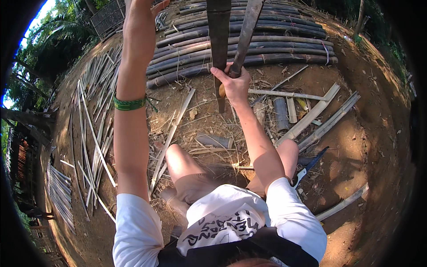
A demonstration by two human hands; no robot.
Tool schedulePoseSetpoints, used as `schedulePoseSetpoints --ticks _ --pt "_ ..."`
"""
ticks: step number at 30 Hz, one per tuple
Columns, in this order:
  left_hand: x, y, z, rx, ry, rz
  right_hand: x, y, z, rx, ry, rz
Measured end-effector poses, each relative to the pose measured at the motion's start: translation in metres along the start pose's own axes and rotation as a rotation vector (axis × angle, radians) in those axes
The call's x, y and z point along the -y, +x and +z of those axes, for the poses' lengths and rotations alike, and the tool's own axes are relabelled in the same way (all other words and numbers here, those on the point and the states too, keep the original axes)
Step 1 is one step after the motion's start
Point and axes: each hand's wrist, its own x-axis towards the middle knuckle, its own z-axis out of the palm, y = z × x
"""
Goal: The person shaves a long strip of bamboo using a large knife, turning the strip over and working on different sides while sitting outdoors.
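Observation:
My right hand is closed at the middle, thumb pressed along a wide, dark split bamboo piece that stretches away from me. A narrower dark length angles up from the same grip; I cannot make out whether it is bamboo or a blade. A small yellow-brown patch shows under the fingers. My left arm, with a green woven band on it, reaches up the left side. The left hand is cut off by the top edge, so its fingers are mostly hidden.
Whole dark bamboo poles lie stacked ahead. Thin split strips spread across the dirt at left. Split lengths and a short bamboo section lie at right. A saw rests by my right knee; another cut piece lies between my knees.

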Motion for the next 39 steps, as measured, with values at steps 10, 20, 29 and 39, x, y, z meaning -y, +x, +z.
schedulePoseSetpoints --ticks 10,20,29,39 --pt "0.11 -0.25 -0.085 -0.428 -0.356 -0.985 0.095 0.078 -0.012 -0.313 0.583 0.003" --pt "0.192 -0.241 -0.15 -1.19 -0.942 -0.732 0.083 0.061 -0.03 -0.545 0.758 0.335" --pt "0.114 -0.146 -0.232 -1.475 -0.477 -0.476 -0.047 -0.008 -0.065 -0.458 0.619 0.64" --pt "0.006 -0.06 -0.174 -0.44 -0.338 -0.1 -0.163 -0.222 -0.146 -0.197 0.0 1.282"
